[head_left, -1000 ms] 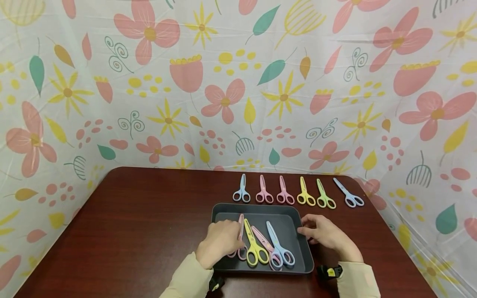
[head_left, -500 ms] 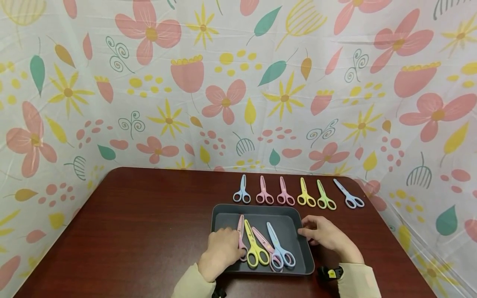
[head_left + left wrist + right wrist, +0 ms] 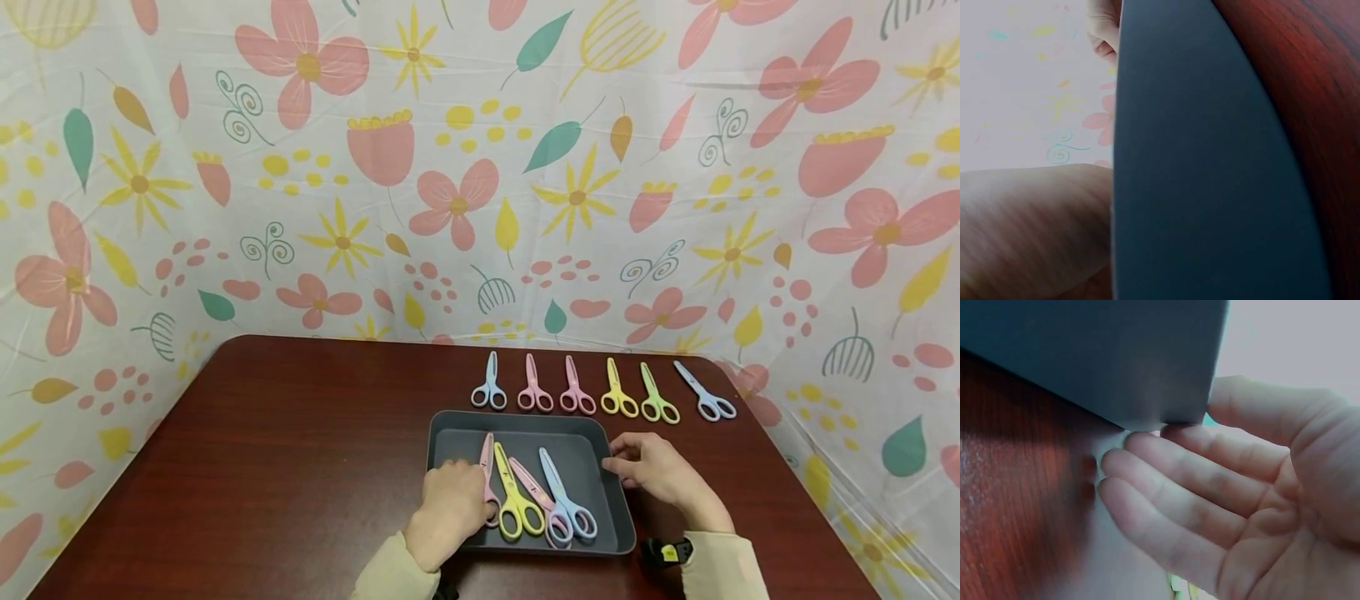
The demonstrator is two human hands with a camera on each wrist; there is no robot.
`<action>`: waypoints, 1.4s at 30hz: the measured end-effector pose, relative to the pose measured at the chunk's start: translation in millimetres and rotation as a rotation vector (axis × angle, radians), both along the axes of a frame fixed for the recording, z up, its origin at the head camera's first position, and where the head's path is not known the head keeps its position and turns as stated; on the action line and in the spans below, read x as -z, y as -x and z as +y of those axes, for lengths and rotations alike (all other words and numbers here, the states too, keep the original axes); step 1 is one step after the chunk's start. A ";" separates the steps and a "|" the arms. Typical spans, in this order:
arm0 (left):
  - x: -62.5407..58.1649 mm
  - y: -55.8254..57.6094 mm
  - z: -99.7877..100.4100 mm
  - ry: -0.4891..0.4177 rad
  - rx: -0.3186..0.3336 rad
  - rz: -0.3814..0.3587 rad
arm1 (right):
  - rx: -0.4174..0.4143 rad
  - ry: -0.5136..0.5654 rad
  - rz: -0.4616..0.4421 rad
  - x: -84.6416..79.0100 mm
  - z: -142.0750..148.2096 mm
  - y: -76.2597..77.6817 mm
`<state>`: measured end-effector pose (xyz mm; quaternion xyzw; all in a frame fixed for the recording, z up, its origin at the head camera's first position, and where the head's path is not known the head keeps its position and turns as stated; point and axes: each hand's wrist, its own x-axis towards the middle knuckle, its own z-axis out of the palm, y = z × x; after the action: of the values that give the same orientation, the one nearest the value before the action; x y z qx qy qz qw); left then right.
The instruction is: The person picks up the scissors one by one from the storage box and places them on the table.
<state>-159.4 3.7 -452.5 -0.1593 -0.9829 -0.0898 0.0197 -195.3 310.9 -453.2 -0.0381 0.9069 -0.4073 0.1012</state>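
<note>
A dark grey tray holds several scissors. My left hand reaches into its left part, fingers curled down over the handle of a pair of pink scissors, thumb at the handle loop; its fingertips are hidden. Right of these lie yellow scissors, then a second pink pair partly under blue scissors. At the tray's right wall my right hand holds the rim; in the right wrist view its thumb lies at the rim and its fingers against the outer wall. The tray's outer wall fills the left wrist view.
Behind the tray a row of scissors lies on the dark wooden table: blue, two pink, yellow, green and a slanted blue pair. A flower-patterned curtain hangs around the table's back and sides.
My left hand has shifted slightly right over the pink scissors, whose handle has swung a little to the right and stands more upright. My right hand has kept its place at the tray.
</note>
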 end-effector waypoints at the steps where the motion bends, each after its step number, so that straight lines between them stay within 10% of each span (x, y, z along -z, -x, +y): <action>1: 0.4 0.1 0.1 0.006 -0.002 0.003 | 0.014 -0.006 0.013 0.2 -0.6 0.2; 42: -9.9 6.6 -13.3 -0.050 -0.030 0.030 | -0.019 0.100 0.001 4.6 5.1 1.2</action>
<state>-166.0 -9.6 -442.6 -0.1452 -0.9823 -0.1117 0.0398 -196.4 316.1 -457.8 -0.0518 0.8849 -0.4513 0.1026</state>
